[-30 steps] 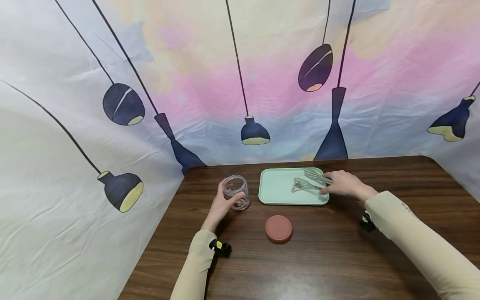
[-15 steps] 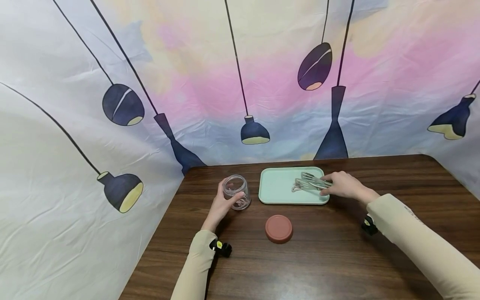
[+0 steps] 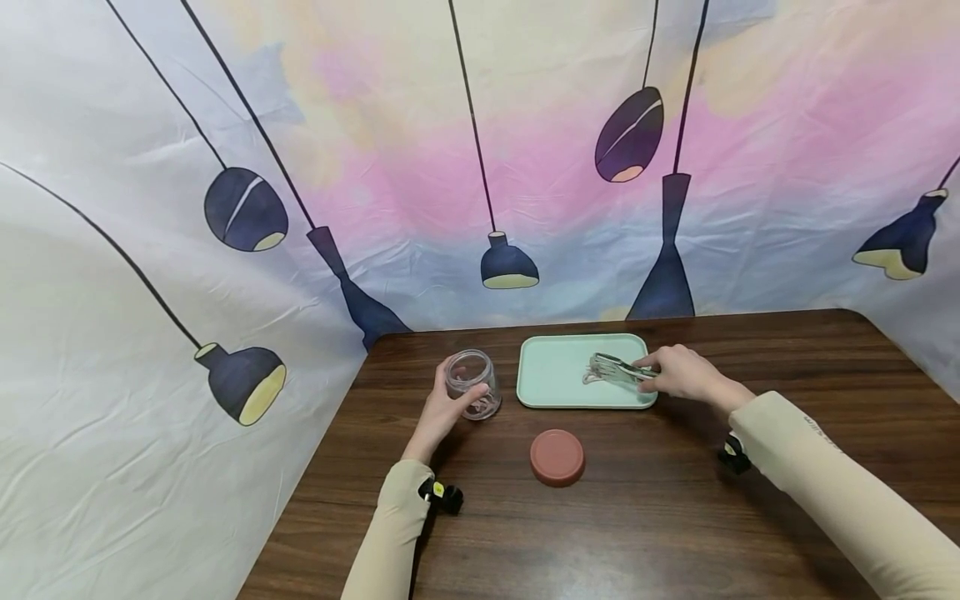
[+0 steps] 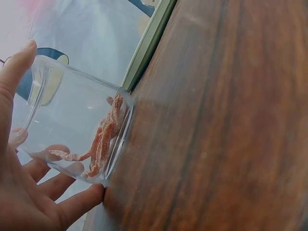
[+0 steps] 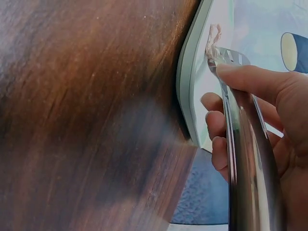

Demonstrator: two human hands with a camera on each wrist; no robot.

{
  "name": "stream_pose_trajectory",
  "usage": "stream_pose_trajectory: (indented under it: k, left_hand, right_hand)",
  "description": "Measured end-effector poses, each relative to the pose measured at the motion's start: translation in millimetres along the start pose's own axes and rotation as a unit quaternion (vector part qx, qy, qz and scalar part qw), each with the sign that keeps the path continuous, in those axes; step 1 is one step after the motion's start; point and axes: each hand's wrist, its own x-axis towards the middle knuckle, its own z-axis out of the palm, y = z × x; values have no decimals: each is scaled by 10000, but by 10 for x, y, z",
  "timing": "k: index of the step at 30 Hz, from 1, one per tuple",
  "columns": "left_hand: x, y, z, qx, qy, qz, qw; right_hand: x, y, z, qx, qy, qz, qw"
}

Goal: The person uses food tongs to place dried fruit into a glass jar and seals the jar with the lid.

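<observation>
My left hand [image 3: 441,408] grips a clear, lidless jar [image 4: 72,110] standing upright on the table, thumb on one side and fingers round the other. Reddish, dried-looking strips [image 4: 103,139] lie at the jar's bottom. Over the right end of a mint-green tray [image 3: 551,375], my right hand [image 3: 686,372] holds metal tongs [image 3: 617,368], thumb on one arm and fingers on the other. The slotted tips of the tongs are drawn together at a small clump of pale reddish strips [image 5: 213,41] on the tray. Part of this clump is hidden behind the tips.
A round red-brown lid [image 3: 557,457] lies on the dark wooden table [image 3: 637,517], in front of the tray and right of the jar. Behind the table's far edge hangs a cloth backdrop [image 3: 420,167] printed with lamps.
The two arms of the tongs, spread apart a second ago, have come together over the strips on the tray. The left hand and jar have stayed in place.
</observation>
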Motion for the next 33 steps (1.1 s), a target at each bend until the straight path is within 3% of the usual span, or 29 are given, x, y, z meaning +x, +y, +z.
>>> stream_pose_trajectory:
  k: [4, 7, 22, 33]
  left_hand:
    - [-119, 211, -16, 9, -41, 43, 10000]
    - [-164, 280, -19, -10, -18, 77, 10000]
    - [-134, 229, -33, -35, -105, 18, 9999]
    - [-139, 234, -34, -56, -98, 30, 9999]
  right_hand:
    - [-21, -17, 5, 54, 41, -41, 10000]
    - [-27, -26, 11, 43, 69, -21, 10000]
    - [18, -50, 42, 31, 262, 111, 9996]
    - [29, -108, -138, 348, 533, 176, 9978]
